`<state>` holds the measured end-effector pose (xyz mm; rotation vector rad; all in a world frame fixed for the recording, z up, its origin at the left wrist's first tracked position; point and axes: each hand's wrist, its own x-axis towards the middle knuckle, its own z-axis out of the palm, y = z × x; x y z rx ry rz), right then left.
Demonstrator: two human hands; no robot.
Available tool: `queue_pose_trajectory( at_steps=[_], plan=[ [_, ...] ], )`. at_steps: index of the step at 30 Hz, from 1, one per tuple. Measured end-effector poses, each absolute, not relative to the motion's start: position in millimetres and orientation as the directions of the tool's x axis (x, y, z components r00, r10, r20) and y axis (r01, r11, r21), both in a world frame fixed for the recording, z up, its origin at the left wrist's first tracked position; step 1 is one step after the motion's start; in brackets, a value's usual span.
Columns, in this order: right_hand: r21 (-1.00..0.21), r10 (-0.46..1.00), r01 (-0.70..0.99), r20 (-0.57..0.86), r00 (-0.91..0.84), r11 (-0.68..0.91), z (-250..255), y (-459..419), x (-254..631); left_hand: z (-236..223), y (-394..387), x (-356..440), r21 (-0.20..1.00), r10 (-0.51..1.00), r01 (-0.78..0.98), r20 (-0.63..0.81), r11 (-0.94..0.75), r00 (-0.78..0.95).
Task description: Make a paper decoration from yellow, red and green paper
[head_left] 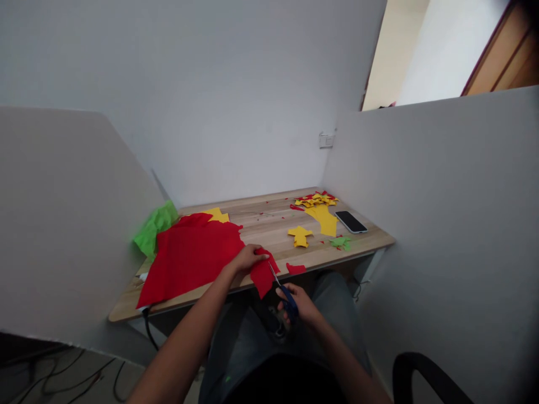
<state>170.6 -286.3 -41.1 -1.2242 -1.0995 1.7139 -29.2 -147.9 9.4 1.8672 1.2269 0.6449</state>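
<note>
Two hands, both ours, are working at the front edge of the table in the head view. Our left hand is pinching a small red piece, which is lying partly on the table and partly hanging over its front edge. Our right hand is gripping the scissors by their blue handles, with the blades meeting the right side of that piece; how far they are parted, we cannot tell. Our left fingertips are resting just beside the blade tips, so closing them carelessly could nick us. The overhanging part is lacking support, so it could fold and pull a cut off line. A red scrap is lying near the front edge, and our right hand could knock it off by brushing past.
</note>
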Motion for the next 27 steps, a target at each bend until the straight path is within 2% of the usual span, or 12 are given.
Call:
queue_pose_trajectory(
  at_steps=[6, 10, 12, 18, 23, 27],
  plan=[
    [-0.934, 0.911, -0.105, -0.302, -0.280, -0.342, -38, -288, 173, 9, -146, -34, 0.819, 0.920, 0.523, 0.015, -0.235, 0.391],
    [-0.947, 0.928, -0.149, -0.232, -0.292, -0.284, -26, -286, 177, 3, -147, -26, 0.809, 0.912, 0.541, -0.015, -0.230, 0.410],
    [-0.946, 0.927, -0.133, -0.252, -0.278, -0.297, -24, -284, 176, 2, -146, -23, 0.782, 0.911, 0.577, -0.032, -0.234, 0.412],
    [-0.915, 0.891, -0.080, -0.361, -0.274, -0.396, -29, -280, 167, 10, -142, -31, 0.579, 0.939, 0.770, -0.023, -0.267, 0.343],
    [-0.912, 0.889, -0.061, -0.379, -0.257, -0.406, -28, -279, 166, 27, -158, -40, 0.376, 0.967, 0.891, 0.111, -0.255, 0.229],
    [-0.907, 0.890, -0.078, -0.385, -0.245, -0.414, -30, -278, 164, 29, -198, -26, 0.274, 0.945, 0.913, 0.214, -0.302, 0.249]
  ],
)
